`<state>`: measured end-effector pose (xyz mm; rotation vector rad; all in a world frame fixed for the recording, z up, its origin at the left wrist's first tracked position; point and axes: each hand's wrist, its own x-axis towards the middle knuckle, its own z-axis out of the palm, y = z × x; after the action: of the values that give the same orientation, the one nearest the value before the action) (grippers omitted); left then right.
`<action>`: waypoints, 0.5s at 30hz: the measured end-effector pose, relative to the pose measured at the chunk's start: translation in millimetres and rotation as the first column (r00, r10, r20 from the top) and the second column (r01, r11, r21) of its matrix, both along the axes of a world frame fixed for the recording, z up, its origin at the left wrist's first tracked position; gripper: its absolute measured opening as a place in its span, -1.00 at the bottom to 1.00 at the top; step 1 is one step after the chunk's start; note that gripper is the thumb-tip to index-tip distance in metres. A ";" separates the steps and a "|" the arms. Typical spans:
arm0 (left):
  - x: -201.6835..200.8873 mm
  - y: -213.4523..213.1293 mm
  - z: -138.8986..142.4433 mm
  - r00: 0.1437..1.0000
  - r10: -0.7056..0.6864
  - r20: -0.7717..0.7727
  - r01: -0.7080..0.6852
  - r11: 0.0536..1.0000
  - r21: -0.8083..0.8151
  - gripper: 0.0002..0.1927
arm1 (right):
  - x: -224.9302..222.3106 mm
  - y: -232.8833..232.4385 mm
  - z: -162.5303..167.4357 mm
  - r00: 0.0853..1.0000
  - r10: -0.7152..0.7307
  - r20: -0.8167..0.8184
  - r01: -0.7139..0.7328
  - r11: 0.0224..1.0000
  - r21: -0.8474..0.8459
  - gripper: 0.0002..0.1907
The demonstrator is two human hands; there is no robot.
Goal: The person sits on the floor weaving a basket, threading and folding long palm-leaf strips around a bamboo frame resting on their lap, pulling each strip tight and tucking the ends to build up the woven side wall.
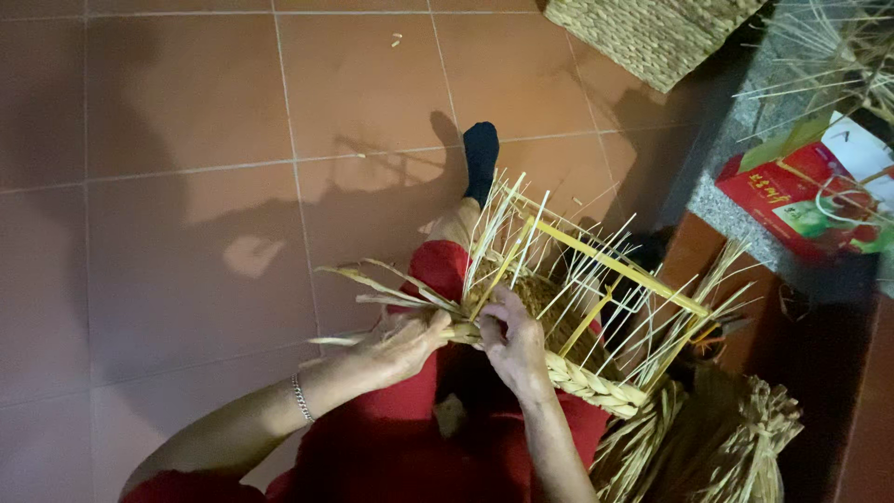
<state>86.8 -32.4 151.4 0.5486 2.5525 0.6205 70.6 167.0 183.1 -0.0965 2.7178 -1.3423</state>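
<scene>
I'm seeing both hands working a half-woven straw basket on a yellow wire frame (596,307) in the lap: left hand (405,345) pinching loose straw strands (382,289), right hand (512,340) clenching the braided rim (596,387), which is running right.

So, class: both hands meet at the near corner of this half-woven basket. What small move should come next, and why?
Probably tuck the loose straw strand behind the next upright stake. The left hand and right hand pinch the braided rim there, and the strand's end sticks out unwoven.
</scene>
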 end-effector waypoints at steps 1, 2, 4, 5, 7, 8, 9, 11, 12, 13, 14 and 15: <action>-1.8 -2.1 1.3 1.000 0.020 0.007 -0.020 0.999 0.041 -0.70 | -0.2 2.1 -2.1 1.000 -0.002 0.028 0.002 1.000 -0.021 -0.50; -3.6 -5.2 2.7 0.999 0.040 0.017 -0.041 0.996 0.081 -0.70 | -0.3 4.3 -4.9 0.998 -0.002 0.059 0.005 0.999 -0.042 -0.48; -7.6 -11.1 5.4 0.995 0.042 -0.092 -0.012 0.955 0.298 -0.61 | -0.9 9.4 -11.5 0.997 0.012 0.077 -0.008 0.998 -0.062 -0.46; -10.6 -13.7 6.1 0.976 0.045 -0.212 0.058 0.887 0.458 -0.51 | -0.9 12.1 -14.8 0.998 0.027 0.064 -0.024 0.998 -0.059 -0.46; -19.1 -16.6 5.4 0.936 0.070 -0.346 0.137 0.831 0.539 -0.59 | -2.3 16.6 -20.0 0.997 0.074 -0.010 -0.074 0.996 -0.058 -0.57; -25.6 -17.4 3.7 0.929 0.069 -0.363 0.124 0.867 0.483 -0.77 | -2.9 17.1 -21.4 0.992 0.103 -0.068 -0.108 0.992 -0.059 -0.67; -32.7 -18.4 1.1 0.923 0.065 -0.380 0.111 0.899 0.424 -0.88 | -3.3 17.2 -21.5 0.983 0.132 -0.126 -0.141 0.988 -0.060 -0.76; -49.0 -19.1 -6.4 0.948 0.025 -0.317 0.094 0.930 0.355 -0.88 | -3.5 13.9 -18.7 0.991 0.104 -0.086 -0.110 0.991 -0.080 -0.76; -56.8 -19.1 -10.8 0.959 0.005 -0.283 0.089 0.944 0.319 -0.88 | -3.4 10.7 -15.6 0.994 0.088 -0.065 -0.093 0.992 -0.090 -0.74; -64.0 -18.3 -15.2 0.957 0.034 -0.287 0.083 0.918 0.388 -0.88 | -3.6 7.7 -11.5 0.987 0.099 -0.124 -0.106 0.993 -0.046 -0.73; -70.9 -16.7 -19.2 0.956 0.065 -0.286 0.076 0.887 0.455 -0.87 | -3.5 4.4 -6.9 0.977 0.115 -0.181 -0.117 0.993 -0.002 -0.73; -76.1 -14.9 -22.5 0.955 0.095 -0.281 0.068 0.852 0.519 -0.86 | -2.2 0.2 -2.8 0.963 0.131 -0.234 -0.125 0.991 0.041 -0.72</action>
<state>10.7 -47.2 128.9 0.8629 2.6493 1.3567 68.4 167.1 180.3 -0.4500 2.8596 -1.3366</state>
